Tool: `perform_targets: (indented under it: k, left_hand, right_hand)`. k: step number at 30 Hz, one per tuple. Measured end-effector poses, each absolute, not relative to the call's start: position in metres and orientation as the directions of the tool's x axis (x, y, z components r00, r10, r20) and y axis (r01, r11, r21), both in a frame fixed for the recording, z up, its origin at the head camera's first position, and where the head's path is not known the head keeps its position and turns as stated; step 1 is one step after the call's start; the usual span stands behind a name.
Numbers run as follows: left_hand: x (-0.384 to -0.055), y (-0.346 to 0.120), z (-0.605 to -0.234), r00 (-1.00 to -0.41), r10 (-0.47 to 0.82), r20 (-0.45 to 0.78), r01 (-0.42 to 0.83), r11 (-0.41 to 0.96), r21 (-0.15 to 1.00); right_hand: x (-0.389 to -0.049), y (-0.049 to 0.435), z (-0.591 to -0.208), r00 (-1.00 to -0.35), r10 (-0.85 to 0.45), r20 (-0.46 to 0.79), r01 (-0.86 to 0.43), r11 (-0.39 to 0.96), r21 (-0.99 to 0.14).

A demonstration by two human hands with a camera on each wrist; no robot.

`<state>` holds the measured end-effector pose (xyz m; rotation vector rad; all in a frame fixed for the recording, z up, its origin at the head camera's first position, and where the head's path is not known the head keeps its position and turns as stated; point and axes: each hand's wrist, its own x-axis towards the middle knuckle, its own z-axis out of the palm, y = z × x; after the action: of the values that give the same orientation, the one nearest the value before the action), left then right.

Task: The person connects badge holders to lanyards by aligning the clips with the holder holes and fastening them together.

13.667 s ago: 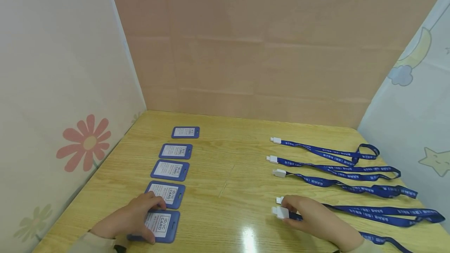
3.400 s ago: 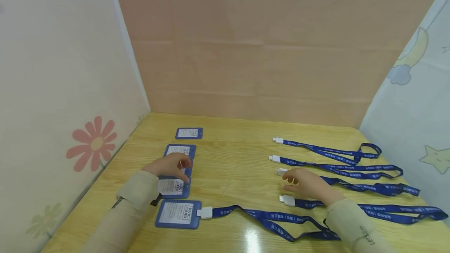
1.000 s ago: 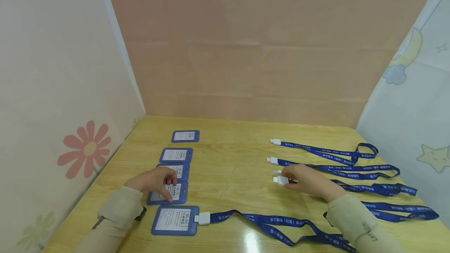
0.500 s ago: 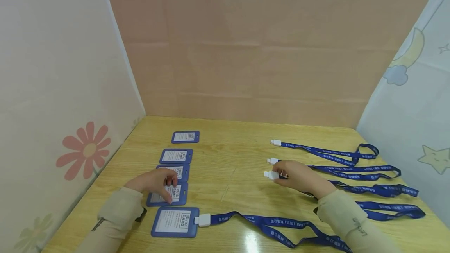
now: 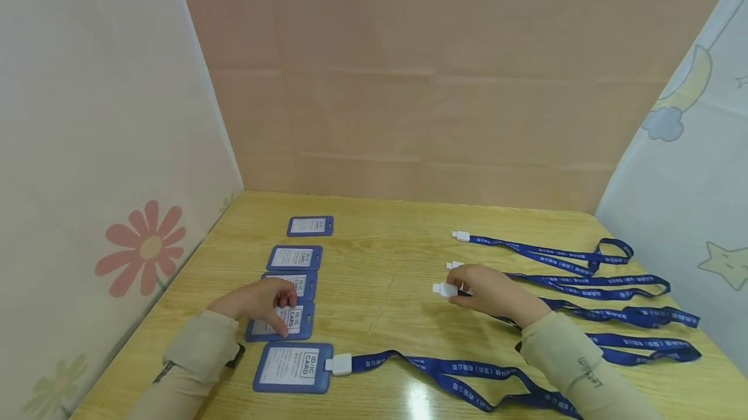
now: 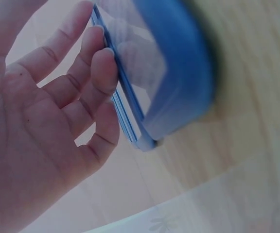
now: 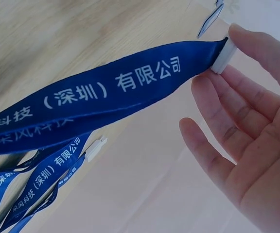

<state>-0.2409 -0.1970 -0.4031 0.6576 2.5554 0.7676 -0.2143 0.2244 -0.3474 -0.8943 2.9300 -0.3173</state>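
In the head view my left hand [image 5: 263,303] spans the second-nearest blue badge holder [image 5: 298,321], thumb at its near edge and fingertips by its far edge. The left wrist view shows those fingertips against the edge of a blue badge holder [image 6: 183,73]; the thumb is hidden there. My right hand [image 5: 491,293] pinches the white clip [image 5: 447,289] of a blue lanyard [image 7: 130,82] between thumb and fingers, its strap trailing right. The nearest badge holder [image 5: 292,368] lies flat, its end meeting the white clip [image 5: 340,364] of another lanyard [image 5: 461,368].
Three more badge holders, including the farthest one [image 5: 310,226], lie behind my left hand. On the right, several lanyards, such as the farthest one [image 5: 532,251], lie roughly parallel, clips leftward. A wooden table [image 5: 374,245] has a brown backdrop [image 5: 421,82] and pale side panels.
Since the oldest frame, a lanyard's clip has come to the nearest badge holder. The left hand has lowered onto the second holder. The right hand has lifted another clip and carried it left.
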Motion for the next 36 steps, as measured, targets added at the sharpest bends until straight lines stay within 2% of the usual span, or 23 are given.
perform_targets:
  k: [15, 36]
  left_hand:
    - [-0.235, -0.199, -0.399, -0.806, 0.564, -0.178, 0.364, 0.710, 0.603]
    - [-0.230, -0.195, -0.396, -0.846, 0.490, -0.209, 0.321, 0.782, 0.534]
  right_hand:
    - [-0.217, 0.212, -0.348, -0.810, -0.587, -0.005, -0.574, 0.794, -0.200]
    - [-0.217, 0.198, -0.349, -0.800, -0.599, -0.020, -0.584, 0.787, -0.197]
